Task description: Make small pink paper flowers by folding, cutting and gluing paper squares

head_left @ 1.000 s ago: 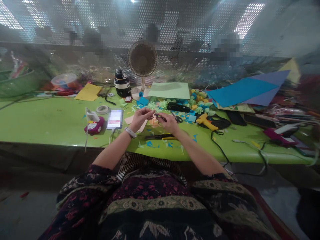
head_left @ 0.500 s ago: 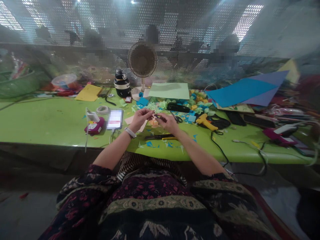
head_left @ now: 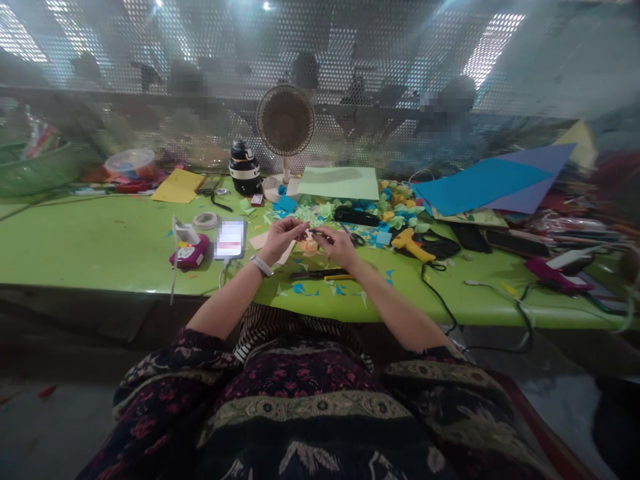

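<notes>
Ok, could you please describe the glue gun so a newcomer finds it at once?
On the green table, look right of the right hand. There lies the glue gun, its bright yellow body unlike the flat black item behind it.

a green table point(head_left: 115, 247) bears peach paper point(head_left: 287, 255), blue scraps point(head_left: 301, 289) and a phone point(head_left: 230, 239).

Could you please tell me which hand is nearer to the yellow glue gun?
Right: the right hand is left of the glue gun; the left hand is farther left.
</notes>
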